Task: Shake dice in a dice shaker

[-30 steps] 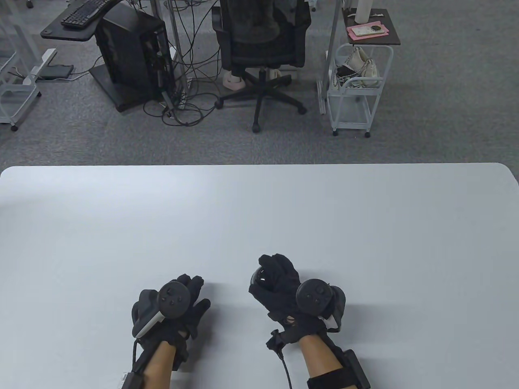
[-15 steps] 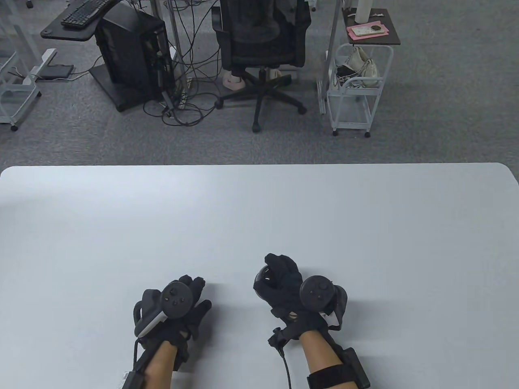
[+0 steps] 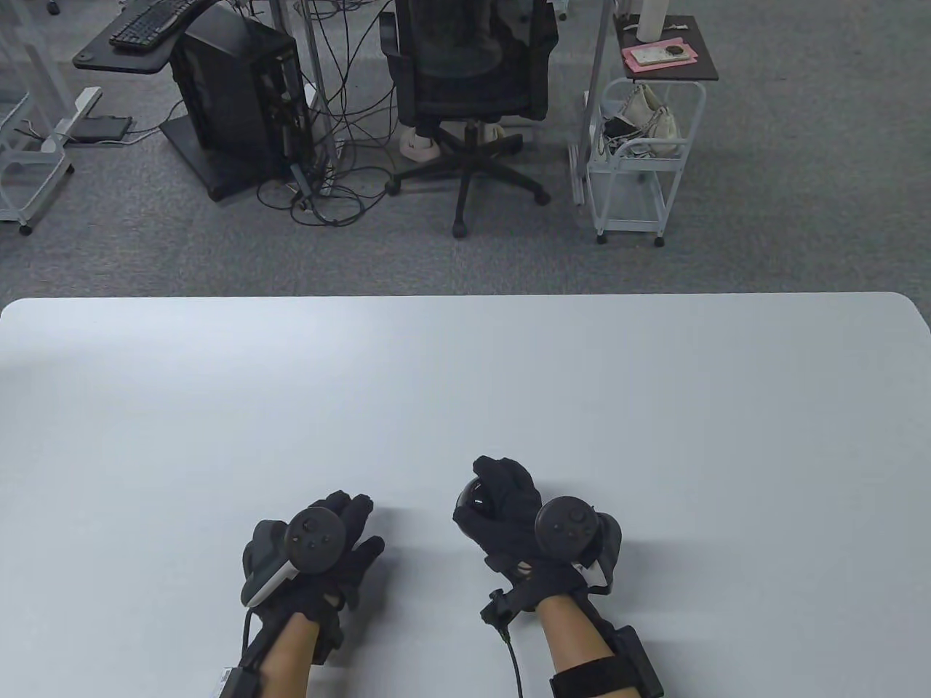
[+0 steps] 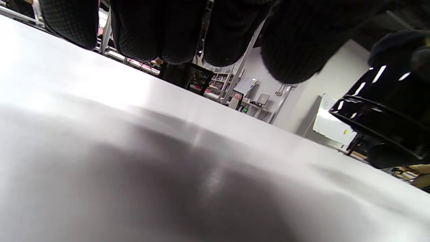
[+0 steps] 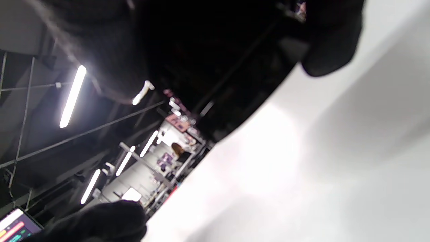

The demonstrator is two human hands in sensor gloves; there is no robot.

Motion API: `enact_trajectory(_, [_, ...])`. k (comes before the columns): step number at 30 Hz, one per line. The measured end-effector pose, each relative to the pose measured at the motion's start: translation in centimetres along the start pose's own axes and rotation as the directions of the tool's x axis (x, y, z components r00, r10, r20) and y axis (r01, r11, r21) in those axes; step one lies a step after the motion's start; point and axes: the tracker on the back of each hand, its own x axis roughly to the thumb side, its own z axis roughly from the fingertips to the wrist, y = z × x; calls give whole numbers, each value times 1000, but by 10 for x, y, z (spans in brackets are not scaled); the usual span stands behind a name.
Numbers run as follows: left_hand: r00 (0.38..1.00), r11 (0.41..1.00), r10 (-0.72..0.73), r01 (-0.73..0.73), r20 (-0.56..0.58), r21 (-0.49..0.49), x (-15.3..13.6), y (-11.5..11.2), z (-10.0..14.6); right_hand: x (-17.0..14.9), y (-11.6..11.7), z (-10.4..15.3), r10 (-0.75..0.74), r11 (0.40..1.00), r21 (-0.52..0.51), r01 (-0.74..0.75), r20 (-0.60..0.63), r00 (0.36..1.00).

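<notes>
A glossy black dice shaker (image 3: 470, 497) is gripped in my right hand (image 3: 500, 496), whose fingers wrap over its top and side near the table's front edge. In the left wrist view the shaker (image 4: 383, 111) shows at the right, held just above the table, with a ridged band around it. In the right wrist view it is a dark mass (image 5: 218, 67) against my palm. No dice are visible. My left hand (image 3: 350, 525) is empty, fingers spread, palm down just over the table, left of the shaker; its fingers (image 4: 292, 50) hang above the surface.
The white table (image 3: 465, 378) stretches ahead of both hands, its far edge at mid-frame. Beyond it on the floor are an office chair (image 3: 465, 87), a computer tower (image 3: 240, 102) and a white cart (image 3: 640, 160).
My right hand with the shaker has shifted slightly right and turned a little. My left hand has moved slightly forward and right.
</notes>
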Motion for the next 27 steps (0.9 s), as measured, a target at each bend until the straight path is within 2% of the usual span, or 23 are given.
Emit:
enact_trajectory(3, [1000,1000,2,-2,13,2,3,1,0,10,-7,1,-21,999,-28,22,40,999])
enact_trajectory(5, [1000,1000,-1,1,16,1,3,1,1,33,-17,3,-29,996,-83,43,165,986])
enact_trajectory(7, [1000,1000,-5,5,17,0,3,1,1,74,-33,13,34,984,-175,38,393,919])
enact_trajectory(9, [1000,1000,-6,6,14,3,2,2,2,86,-34,19,98,970,-244,18,454,885])
enact_trajectory(10, [1000,1000,-2,2,16,7,2,2,2,80,-30,16,99,976,-218,-4,431,897])
enact_trajectory(12, [1000,1000,11,-11,22,8,2,2,2,49,-15,7,82,992,-109,-62,190,978])
enact_trajectory(15, [1000,1000,8,-8,30,-3,2,1,2,19,-2,1,56,998,-9,-55,84,995])
enact_trajectory(27, [998,999,36,-36,50,0,3,2,3,2,0,-3,53,998,22,-53,8,999])
